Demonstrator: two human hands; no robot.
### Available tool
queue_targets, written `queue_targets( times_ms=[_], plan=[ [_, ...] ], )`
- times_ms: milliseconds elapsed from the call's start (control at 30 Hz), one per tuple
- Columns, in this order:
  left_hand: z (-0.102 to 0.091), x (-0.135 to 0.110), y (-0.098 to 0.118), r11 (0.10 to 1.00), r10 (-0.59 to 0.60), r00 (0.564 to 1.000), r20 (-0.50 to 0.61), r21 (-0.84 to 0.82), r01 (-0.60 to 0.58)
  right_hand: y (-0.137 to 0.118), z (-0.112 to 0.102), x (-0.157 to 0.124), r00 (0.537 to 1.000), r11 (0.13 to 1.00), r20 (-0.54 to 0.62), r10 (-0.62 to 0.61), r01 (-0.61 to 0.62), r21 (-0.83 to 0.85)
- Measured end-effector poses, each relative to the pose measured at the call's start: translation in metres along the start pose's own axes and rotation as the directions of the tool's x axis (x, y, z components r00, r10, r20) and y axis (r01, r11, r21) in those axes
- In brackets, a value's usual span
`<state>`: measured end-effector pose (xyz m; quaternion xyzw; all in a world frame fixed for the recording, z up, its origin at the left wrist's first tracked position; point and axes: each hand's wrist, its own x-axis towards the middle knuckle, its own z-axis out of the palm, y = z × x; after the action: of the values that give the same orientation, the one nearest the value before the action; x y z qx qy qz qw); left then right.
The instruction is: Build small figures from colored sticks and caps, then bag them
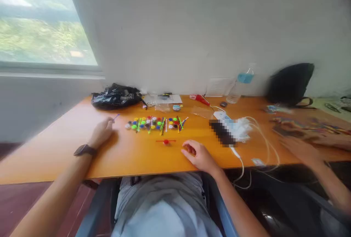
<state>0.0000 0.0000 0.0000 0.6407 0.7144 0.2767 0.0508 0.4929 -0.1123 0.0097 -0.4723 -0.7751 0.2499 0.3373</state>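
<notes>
My left hand (pixel 103 131), with a dark watch on its wrist, rests on the left of the table. Its fingers pinch a thin purple-blue plastic stick (pixel 117 116), which points away to the right. My right hand (pixel 201 156) lies near the front edge, loosely curled, thumb and fingers apart with nothing between them. Just left of it, a red stick (pixel 172 140) lies sideways with a round red piece (pixel 166 142) at its middle. Beyond is a row of colourful round caps (pixel 158 123) mixed with plastic sticks (pixel 162 125); their exact kind is too small to tell.
A black plastic bag (pixel 116 97) sits at the back left. Rightward are a red-handled tool (pixel 200 99), a clear bottle (pixel 234 92), a power strip (pixel 219 114), white cables (pixel 267 140) and a black backpack (pixel 290 83). Another person's hand (pixel 300 151) is at the right.
</notes>
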Motion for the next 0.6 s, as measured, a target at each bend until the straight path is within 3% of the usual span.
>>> queue_targets(
  times_ms=[233,367,467,600],
  plan=[
    [-0.002,0.0,-0.001,0.999,0.011,1.0,0.017,-0.035,-0.01,-0.001,0.001,0.0,1.0,1.0,-0.002,0.001,-0.001,0.011],
    [-0.007,-0.002,0.008,0.996,0.037,0.997,-0.073,-0.08,-0.043,0.0,0.001,0.001,0.999,0.999,-0.039,-0.008,0.01,0.033],
    [-0.012,-0.005,0.038,0.981,0.119,0.981,-0.153,-0.132,-0.139,-0.009,-0.001,0.008,0.994,0.998,-0.091,-0.055,0.058,0.033],
    [-0.011,-0.021,0.115,0.883,0.309,0.945,-0.112,-0.335,-0.328,-0.04,-0.003,0.041,0.987,0.986,-0.05,-0.155,0.158,0.058]
  ],
)
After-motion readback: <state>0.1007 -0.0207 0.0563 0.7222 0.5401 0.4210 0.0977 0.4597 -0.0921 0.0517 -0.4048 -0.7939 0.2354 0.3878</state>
